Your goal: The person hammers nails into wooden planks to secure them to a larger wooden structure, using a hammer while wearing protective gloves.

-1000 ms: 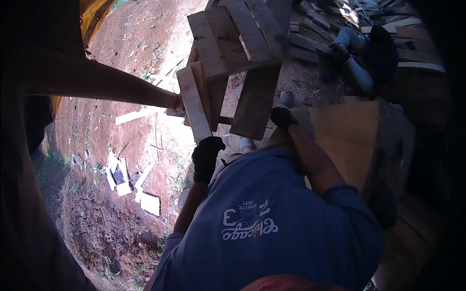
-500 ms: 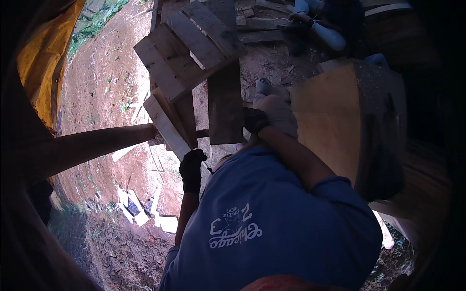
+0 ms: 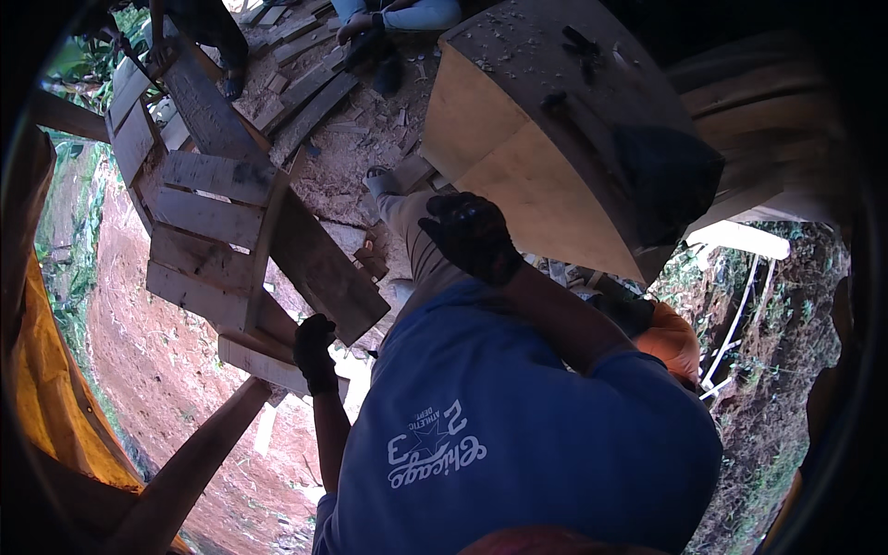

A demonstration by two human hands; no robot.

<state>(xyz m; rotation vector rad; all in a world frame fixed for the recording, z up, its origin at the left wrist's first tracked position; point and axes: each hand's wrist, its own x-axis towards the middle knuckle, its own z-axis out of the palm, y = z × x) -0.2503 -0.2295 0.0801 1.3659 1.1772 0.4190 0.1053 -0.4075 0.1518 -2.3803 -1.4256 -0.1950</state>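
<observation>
My left hand [image 3: 316, 353], in a dark glove, is closed beside a narrow pale board [image 3: 263, 363] at the near end of a slatted wooden frame [image 3: 205, 222]. Its wrist crosses in front of that board; what the fingers hold is hidden. A wide dark plank [image 3: 324, 268] slants past just above the hand. My right hand [image 3: 472, 239], also gloved, is raised over my bent leg [image 3: 413, 220] with its fingers curled in. Whether anything is inside that hand does not show.
A large box-like block with a yellowish side [image 3: 513, 153] stands to the right, dark tools [image 3: 581, 42] on top. Offcut boards [image 3: 310, 106] lie among shavings. Another person's legs [image 3: 407, 17] are at the far side. A wooden pole [image 3: 199, 462] slants at the lower left.
My view has swung, so the slatted frame now appears further left and the block nearer the middle. My right hand has come up from beside my leg. My left hand stays closed near the boards.
</observation>
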